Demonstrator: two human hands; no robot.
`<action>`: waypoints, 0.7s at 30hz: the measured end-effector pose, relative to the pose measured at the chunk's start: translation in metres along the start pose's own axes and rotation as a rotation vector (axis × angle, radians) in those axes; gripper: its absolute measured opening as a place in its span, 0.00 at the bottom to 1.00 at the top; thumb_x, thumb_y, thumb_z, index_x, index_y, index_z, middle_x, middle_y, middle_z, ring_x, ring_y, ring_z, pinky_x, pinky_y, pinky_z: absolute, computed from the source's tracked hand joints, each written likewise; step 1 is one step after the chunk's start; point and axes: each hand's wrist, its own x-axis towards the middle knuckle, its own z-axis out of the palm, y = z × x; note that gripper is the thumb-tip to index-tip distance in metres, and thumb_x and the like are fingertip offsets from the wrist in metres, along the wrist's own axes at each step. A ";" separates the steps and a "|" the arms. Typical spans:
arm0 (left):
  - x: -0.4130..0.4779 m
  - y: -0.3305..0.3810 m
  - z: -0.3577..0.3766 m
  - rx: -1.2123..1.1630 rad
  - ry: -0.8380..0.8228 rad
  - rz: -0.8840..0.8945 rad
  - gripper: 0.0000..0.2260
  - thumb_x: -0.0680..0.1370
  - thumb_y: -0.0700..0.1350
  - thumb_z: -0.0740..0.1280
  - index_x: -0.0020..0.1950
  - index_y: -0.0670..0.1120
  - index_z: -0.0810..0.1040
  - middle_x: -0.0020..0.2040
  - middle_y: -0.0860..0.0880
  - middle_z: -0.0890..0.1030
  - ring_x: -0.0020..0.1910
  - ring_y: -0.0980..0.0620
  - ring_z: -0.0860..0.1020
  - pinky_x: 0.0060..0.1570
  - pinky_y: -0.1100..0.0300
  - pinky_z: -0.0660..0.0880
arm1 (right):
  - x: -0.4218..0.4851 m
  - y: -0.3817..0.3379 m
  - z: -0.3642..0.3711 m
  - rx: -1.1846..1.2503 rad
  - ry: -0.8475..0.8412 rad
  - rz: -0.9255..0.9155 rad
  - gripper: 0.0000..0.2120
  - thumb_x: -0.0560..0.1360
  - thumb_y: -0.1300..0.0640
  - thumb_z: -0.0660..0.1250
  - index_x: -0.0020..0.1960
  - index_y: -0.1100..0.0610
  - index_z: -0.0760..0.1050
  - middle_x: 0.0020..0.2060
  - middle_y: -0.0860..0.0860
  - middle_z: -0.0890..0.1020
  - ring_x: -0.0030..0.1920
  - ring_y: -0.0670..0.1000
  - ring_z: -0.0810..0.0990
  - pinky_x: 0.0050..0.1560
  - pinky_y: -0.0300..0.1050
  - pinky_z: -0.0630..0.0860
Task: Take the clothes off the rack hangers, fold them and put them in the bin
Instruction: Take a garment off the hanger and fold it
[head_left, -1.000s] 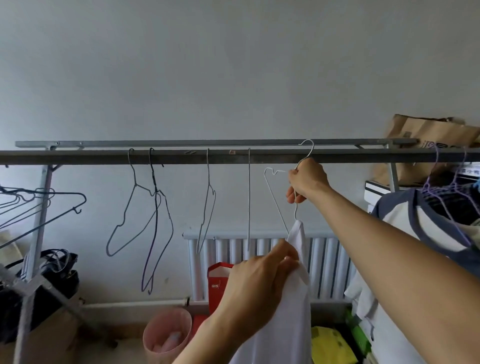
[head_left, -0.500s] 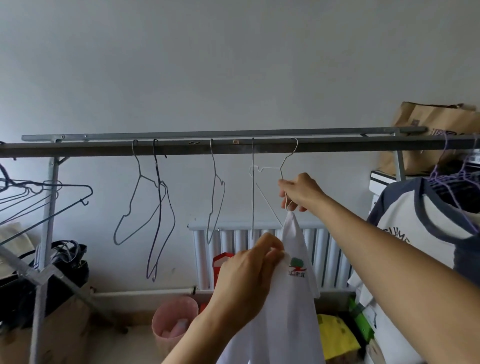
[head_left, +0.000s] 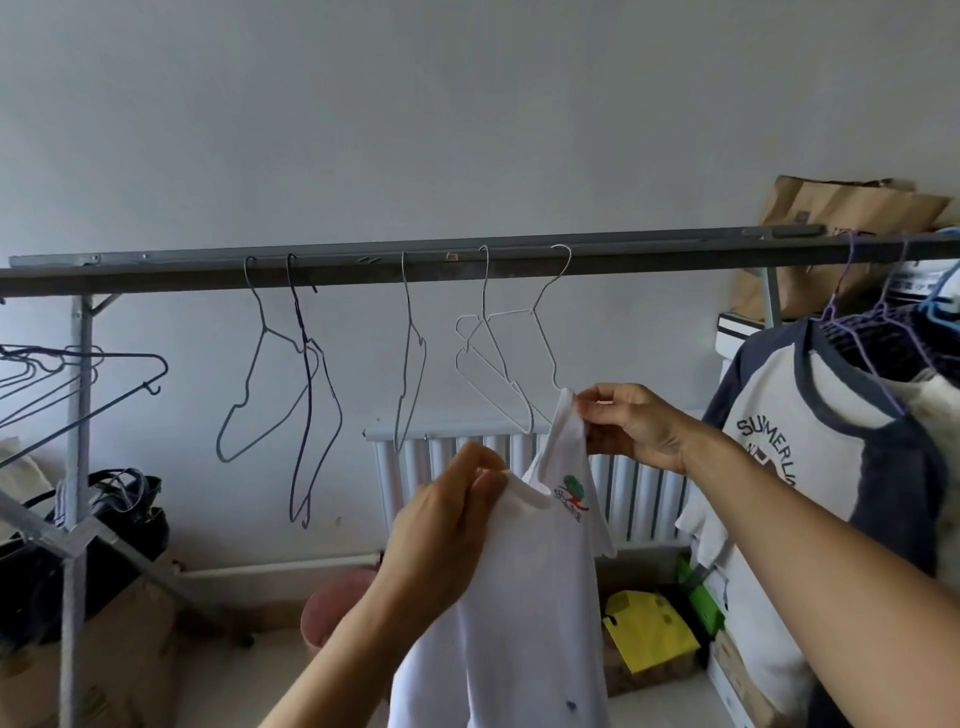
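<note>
A white shirt (head_left: 524, 587) with a small green and red logo hangs between my hands, below the grey rack bar (head_left: 467, 273). My left hand (head_left: 447, 525) pinches its collar edge at the lower left. At the shirt's top corner my right hand (head_left: 631, 426) pinches the fabric, just under a bare white wire hanger (head_left: 540, 338) that hangs hooked on the bar. Several other empty wire hangers (head_left: 280, 364) hang along the bar to the left. A white and navy raglan shirt (head_left: 810, 457) stays on a purple hanger at the right.
A white radiator (head_left: 639, 488) stands against the wall behind the shirt. A pink bin (head_left: 332, 608) sits on the floor below my left arm. Yellow and green items (head_left: 649, 634) lie at the lower right. A dark bag (head_left: 104, 525) and cardboard boxes sit at the left.
My right hand hooked the hanger back onto the bar, let it go, came down and took the shirt's top corner. The shirt is off the hanger.
</note>
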 end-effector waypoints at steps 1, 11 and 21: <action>-0.001 -0.003 -0.002 -0.022 0.017 -0.014 0.06 0.78 0.57 0.55 0.46 0.59 0.69 0.36 0.56 0.77 0.36 0.53 0.72 0.41 0.51 0.74 | -0.002 0.002 0.000 0.003 0.029 -0.029 0.02 0.78 0.64 0.65 0.47 0.63 0.76 0.37 0.58 0.78 0.38 0.54 0.80 0.40 0.45 0.83; -0.019 -0.025 -0.024 -0.174 -0.091 -0.151 0.07 0.80 0.40 0.64 0.51 0.53 0.75 0.38 0.50 0.81 0.35 0.56 0.75 0.36 0.63 0.71 | -0.034 0.028 0.022 -0.461 0.676 -0.345 0.06 0.83 0.59 0.54 0.52 0.59 0.68 0.45 0.55 0.77 0.45 0.52 0.77 0.42 0.37 0.75; -0.037 -0.050 -0.021 -0.118 -0.062 -0.274 0.08 0.77 0.41 0.69 0.38 0.46 0.75 0.32 0.54 0.76 0.30 0.62 0.71 0.32 0.67 0.70 | -0.071 0.059 0.031 -0.373 0.721 -0.487 0.03 0.83 0.61 0.54 0.51 0.57 0.65 0.41 0.50 0.72 0.42 0.50 0.74 0.42 0.42 0.75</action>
